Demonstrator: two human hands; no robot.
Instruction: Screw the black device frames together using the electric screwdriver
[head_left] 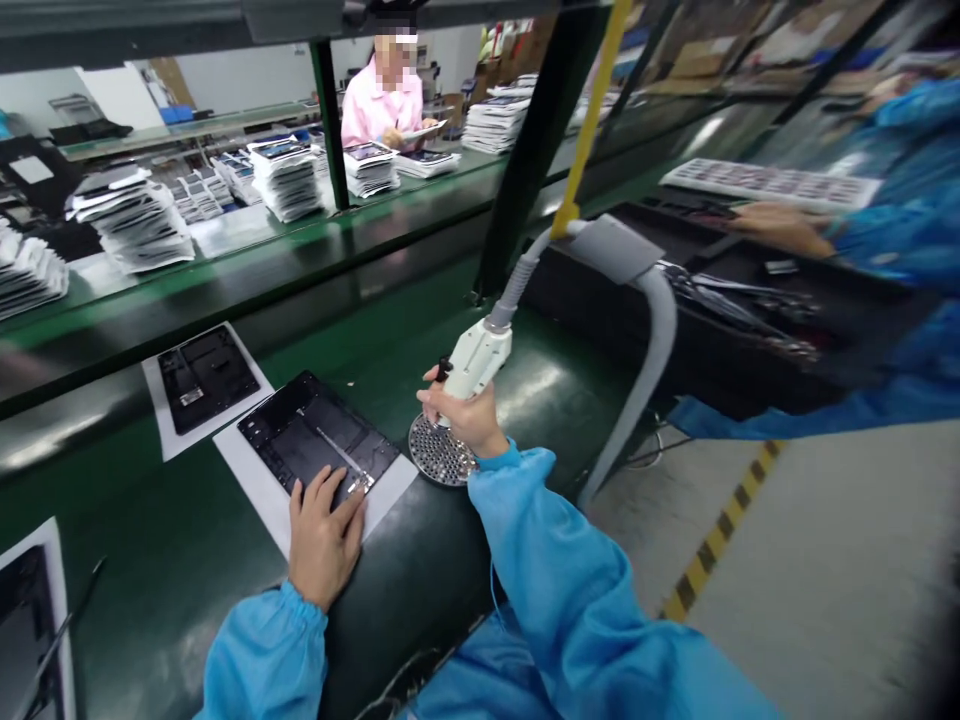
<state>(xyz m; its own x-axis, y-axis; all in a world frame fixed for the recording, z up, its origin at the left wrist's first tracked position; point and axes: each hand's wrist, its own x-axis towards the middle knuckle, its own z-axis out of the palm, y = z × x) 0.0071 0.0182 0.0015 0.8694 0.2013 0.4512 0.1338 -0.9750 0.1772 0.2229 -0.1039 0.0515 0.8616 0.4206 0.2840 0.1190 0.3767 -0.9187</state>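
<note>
- My left hand (324,535) lies flat, fingers (330,497) spread and released, pressing down on the near edge of the open tablet shell (315,435).
- That shell rests on a white sheet (259,490) on the green tabletop (180,560). I judge it thin, stiff and light, with fragile parts exposed inside, so I would take it by its outer edges and never by the inner strip.
- My right hand (463,418) is clenched around the white electric screwdriver (476,362), held tilted, its tip hidden behind my hand.
- Just below that hand sits a round perforated screw tray (439,455), touching the corner of the white sheet.
- A grey hose (652,340) runs from the screwdriver up to a yellow line (592,120).
- Farther along the tabletop lies a second shell (206,375) on its own sheet, well apart from my hands.
- To the right, a co-worker's hand (780,225) in a blue sleeve rests near a long parts tray (772,183).
- Beyond the green rail stand stacks of bagged parts (285,178), and a person in pink (384,105) works behind them.
</note>
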